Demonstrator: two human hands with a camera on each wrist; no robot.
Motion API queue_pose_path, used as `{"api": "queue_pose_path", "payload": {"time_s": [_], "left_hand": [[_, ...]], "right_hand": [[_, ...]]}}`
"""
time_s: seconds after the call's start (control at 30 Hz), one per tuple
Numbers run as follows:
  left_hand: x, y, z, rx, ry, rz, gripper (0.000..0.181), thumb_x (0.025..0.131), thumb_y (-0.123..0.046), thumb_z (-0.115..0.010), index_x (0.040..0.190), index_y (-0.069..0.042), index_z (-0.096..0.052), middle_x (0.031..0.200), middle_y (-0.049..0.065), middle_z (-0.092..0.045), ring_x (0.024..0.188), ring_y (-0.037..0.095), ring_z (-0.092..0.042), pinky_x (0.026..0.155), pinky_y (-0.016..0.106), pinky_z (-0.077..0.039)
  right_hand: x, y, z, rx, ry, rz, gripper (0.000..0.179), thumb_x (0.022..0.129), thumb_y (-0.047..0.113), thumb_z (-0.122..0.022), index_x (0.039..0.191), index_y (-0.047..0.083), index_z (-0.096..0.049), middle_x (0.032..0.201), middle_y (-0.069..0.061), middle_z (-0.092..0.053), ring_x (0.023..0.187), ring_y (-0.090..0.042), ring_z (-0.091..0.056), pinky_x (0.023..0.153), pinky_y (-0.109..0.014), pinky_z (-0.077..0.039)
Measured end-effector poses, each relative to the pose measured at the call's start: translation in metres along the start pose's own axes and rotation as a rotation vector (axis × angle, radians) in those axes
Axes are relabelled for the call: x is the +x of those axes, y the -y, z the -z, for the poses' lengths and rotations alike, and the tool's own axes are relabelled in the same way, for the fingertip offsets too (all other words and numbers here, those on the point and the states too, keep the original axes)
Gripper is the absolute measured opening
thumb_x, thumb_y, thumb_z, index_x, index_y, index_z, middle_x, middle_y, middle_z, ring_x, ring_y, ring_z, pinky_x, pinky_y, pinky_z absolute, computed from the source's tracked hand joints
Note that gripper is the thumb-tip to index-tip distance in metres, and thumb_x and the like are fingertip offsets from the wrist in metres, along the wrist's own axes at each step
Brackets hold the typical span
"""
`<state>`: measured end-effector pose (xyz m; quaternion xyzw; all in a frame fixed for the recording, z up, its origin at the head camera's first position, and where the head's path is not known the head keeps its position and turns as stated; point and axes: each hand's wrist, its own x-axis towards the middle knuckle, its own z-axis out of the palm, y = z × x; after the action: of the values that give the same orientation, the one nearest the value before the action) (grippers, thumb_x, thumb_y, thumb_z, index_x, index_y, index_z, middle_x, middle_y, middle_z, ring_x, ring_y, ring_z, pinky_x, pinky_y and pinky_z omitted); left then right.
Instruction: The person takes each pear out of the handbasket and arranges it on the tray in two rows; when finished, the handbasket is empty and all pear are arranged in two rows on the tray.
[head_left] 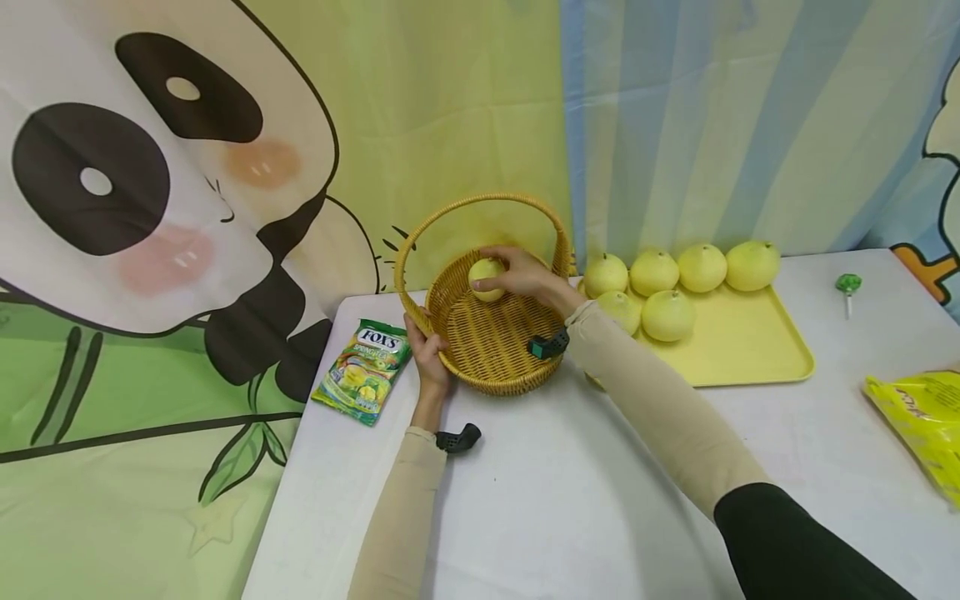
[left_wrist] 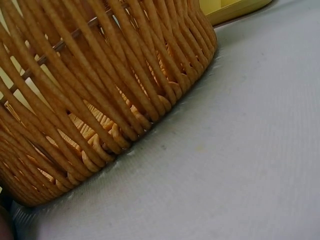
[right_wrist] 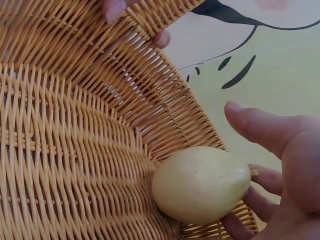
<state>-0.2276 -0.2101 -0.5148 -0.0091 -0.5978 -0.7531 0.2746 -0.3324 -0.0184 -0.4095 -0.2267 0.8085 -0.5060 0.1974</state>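
A wicker basket (head_left: 498, 342) with a tall arched handle stands at the back of the white table. My left hand (head_left: 429, 354) grips its rim at the left, by the handle's foot; in the right wrist view the thumb (right_wrist: 115, 11) is inside the rim. One pale yellow pear (right_wrist: 200, 185) lies in the basket against its far wall. My right hand (head_left: 517, 273) reaches over it from the right. Its fingers touch the pear's stem end, while the thumb (right_wrist: 255, 127) stands apart from the fruit. The left wrist view shows the basket's outer wall (left_wrist: 100, 90).
Right of the basket, a yellow tray (head_left: 750, 337) carries several pears (head_left: 669, 315). A green candy bag (head_left: 363, 371) lies to the left. Farther right are a green lollipop (head_left: 848, 284) and a yellow packet (head_left: 922, 425). A printed curtain (head_left: 465, 108) hangs behind the table.
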Motion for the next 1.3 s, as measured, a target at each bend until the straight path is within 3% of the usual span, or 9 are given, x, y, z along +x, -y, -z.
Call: {"api": "queue_pose_path", "payload": {"time_s": [0.3,0.53,0.73,0.87,1.1,1.3], "left_hand": [[-0.001,-0.001,-0.001,0.0,0.012,-0.013,0.049,0.07,0.008,-0.036,0.119,0.003,-0.033,0.127,0.027,-0.029,0.126,0.044,-0.038,0.109,0.047,-0.03],[-0.002,0.0,-0.001,0.023,0.003,-0.014,0.051,0.07,0.007,-0.036,0.12,0.005,-0.032,0.126,0.026,-0.031,0.127,0.043,-0.039,0.109,0.045,-0.031],[-0.002,0.0,-0.001,0.027,0.001,-0.014,0.052,0.069,0.007,-0.036,0.121,0.006,-0.03,0.127,0.026,-0.03,0.126,0.041,-0.039,0.108,0.042,-0.031],[-0.002,0.001,-0.001,0.026,-0.002,-0.016,0.052,0.069,0.007,-0.036,0.121,0.006,-0.031,0.126,0.024,-0.032,0.125,0.041,-0.039,0.107,0.041,-0.031],[-0.001,0.0,-0.001,0.011,-0.011,-0.018,0.048,0.069,0.008,-0.036,0.113,-0.01,-0.039,0.12,0.008,-0.038,0.123,0.038,-0.04,0.105,0.039,-0.033],[-0.002,0.001,-0.001,0.01,-0.009,-0.029,0.048,0.068,0.007,-0.037,0.116,0.001,-0.035,0.121,0.014,-0.037,0.12,0.041,-0.039,0.103,0.039,-0.032]], "right_hand": [[0.012,-0.011,-0.013,-0.091,-0.102,0.016,0.073,0.09,0.02,-0.085,0.154,0.011,-0.05,0.157,-0.016,-0.048,0.135,-0.037,-0.052,0.105,-0.052,-0.05],[0.011,-0.019,-0.012,-0.029,-0.07,0.026,0.052,0.09,0.016,-0.085,0.138,0.014,-0.064,0.148,-0.012,-0.057,0.124,-0.034,-0.058,0.099,-0.049,-0.053],[0.006,-0.023,-0.007,0.023,-0.041,0.027,0.067,0.08,0.012,-0.093,0.141,0.012,-0.065,0.147,-0.01,-0.061,0.128,-0.03,-0.059,0.103,-0.044,-0.052],[-0.003,-0.023,-0.003,0.083,-0.032,0.036,0.07,0.073,0.011,-0.097,0.136,0.011,-0.066,0.14,-0.01,-0.066,0.124,-0.03,-0.062,0.101,-0.044,-0.053],[-0.027,-0.012,0.005,0.089,-0.06,0.098,0.056,0.071,0.022,-0.1,0.122,0.018,-0.076,0.122,-0.004,-0.076,0.108,-0.023,-0.07,0.089,-0.037,-0.055],[-0.051,0.002,0.013,0.059,-0.055,0.172,0.059,0.072,0.026,-0.099,0.127,0.016,-0.078,0.127,-0.002,-0.076,0.109,-0.021,-0.068,0.086,-0.031,-0.055]]}}
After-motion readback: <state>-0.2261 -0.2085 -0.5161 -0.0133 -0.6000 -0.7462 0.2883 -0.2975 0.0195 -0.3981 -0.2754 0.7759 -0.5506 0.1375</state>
